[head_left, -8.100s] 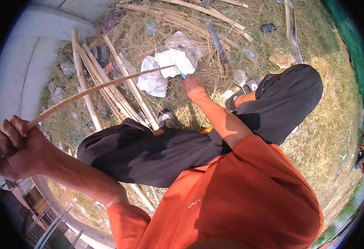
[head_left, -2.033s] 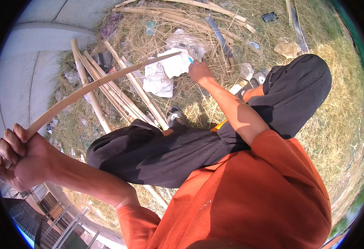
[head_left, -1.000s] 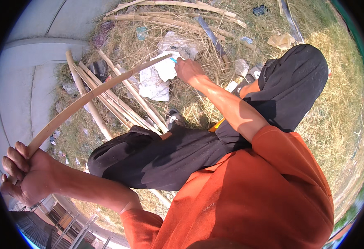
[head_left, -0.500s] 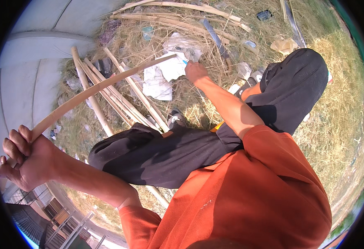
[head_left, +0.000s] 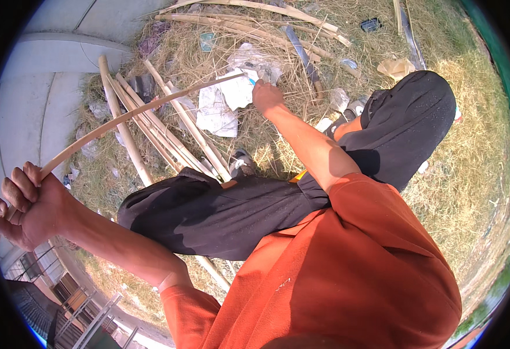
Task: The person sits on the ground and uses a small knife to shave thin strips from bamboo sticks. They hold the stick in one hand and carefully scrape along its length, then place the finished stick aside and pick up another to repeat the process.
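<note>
Across the upper left runs a long, slightly curved pale wooden strip [head_left: 128, 114]. My left hand [head_left: 36, 200] is closed around its near end, out at the left, fingers wrapped over it. Close to the strip's far tip, my right hand [head_left: 268, 96] is closed on a small blue object [head_left: 251, 80]. Only a little of that object shows, so its kind is unclear. White crumpled sheets [head_left: 217, 113] lie on the ground beneath the far end of the strip.
Several poles [head_left: 128, 142] lie beyond my left leg, and more long strips [head_left: 255, 29] lie farther off. A long blade-like tool [head_left: 302, 53] with a dark handle rests on dry grass. A pale wall [head_left: 31, 102] stands at the left.
My left hand has shifted slightly up and left with the strip, which now shows a narrower side. My right hand has moved a little left and up.
</note>
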